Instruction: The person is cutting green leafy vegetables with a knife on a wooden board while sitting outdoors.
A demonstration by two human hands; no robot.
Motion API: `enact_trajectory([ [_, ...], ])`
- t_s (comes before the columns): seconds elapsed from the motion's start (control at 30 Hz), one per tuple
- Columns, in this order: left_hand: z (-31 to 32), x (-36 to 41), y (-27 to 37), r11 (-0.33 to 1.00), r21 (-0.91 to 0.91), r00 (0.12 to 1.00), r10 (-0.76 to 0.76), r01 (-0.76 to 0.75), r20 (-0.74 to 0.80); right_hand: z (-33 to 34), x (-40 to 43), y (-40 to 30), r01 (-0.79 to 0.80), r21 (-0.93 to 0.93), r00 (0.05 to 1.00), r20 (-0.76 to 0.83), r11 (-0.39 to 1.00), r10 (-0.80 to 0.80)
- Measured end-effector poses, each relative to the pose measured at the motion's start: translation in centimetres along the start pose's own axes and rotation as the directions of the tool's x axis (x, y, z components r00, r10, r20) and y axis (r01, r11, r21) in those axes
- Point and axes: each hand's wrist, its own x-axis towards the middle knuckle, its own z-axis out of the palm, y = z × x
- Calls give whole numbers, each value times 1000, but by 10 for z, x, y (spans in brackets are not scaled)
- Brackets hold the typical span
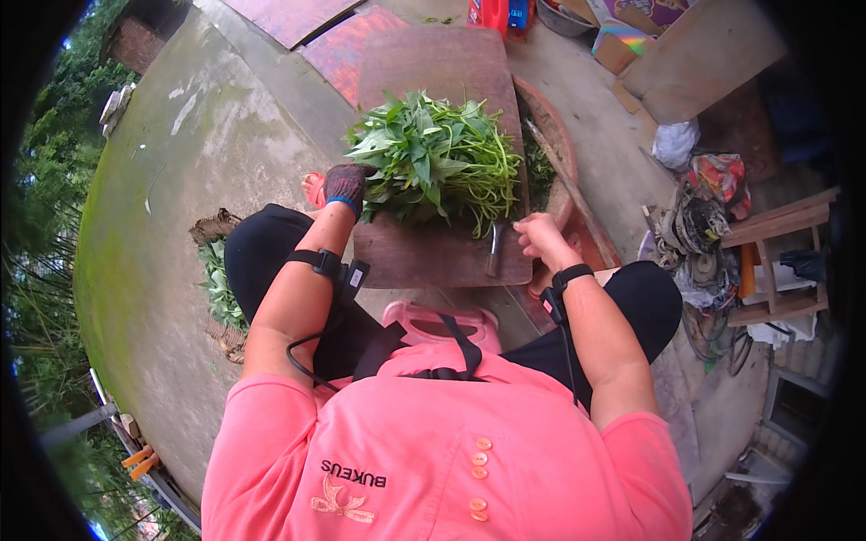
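A large heap of leafy green stems (433, 159) lies across a wooden board (433, 260), leaves towards the left and stems towards the right. My left hand (344, 186), in a dark knitted glove with a blue cuff, rests against the leafy left side; its fingertips are partly hidden, so its grip is unclear. My bare right hand (541, 238) hovers by the board's right edge with fingers loosely bent and nothing visible in them. Just left of it, a knife-like handle (493, 253) with a metal collar sticks out from under the stems; any blade is hidden.
Beneath the board's right side, a round reddish basin (565, 149) holds chopped greens, with a wooden stick (575, 193) across it. A woven sack of leaves (223, 284) lies beside my left knee. A pink plastic stool (440, 321) stands before me. Bundled cords (703, 237) lie at right.
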Motion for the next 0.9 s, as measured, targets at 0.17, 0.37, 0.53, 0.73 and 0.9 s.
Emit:
enact_trajectory([
  [0.17, 38, 5, -25, 946, -292, 990, -126, 139, 62, -7, 54, 57, -51, -275, 990, -141, 960, 12],
  [0.37, 79, 1, -15, 873, 296, 902, 295, -389, 314, -19, 28, 67, -295, -88, 955, -61, 952, 290],
  [0.53, 152, 48, -89, 940, 341, 964, -76, -16, 254, 6, 22, 31, -281, -204, 956, 24, 938, 291],
  [0.73, 223, 75, -127, 947, 207, 948, -281, 247, 152, 0, 24, 44, -243, -83, 968, 36, 966, 247],
  [0.9, 216, 94, -110, 938, 344, 976, -32, -45, 216, -10, 72, 102, -110, -98, 993, 29, 989, 113],
])
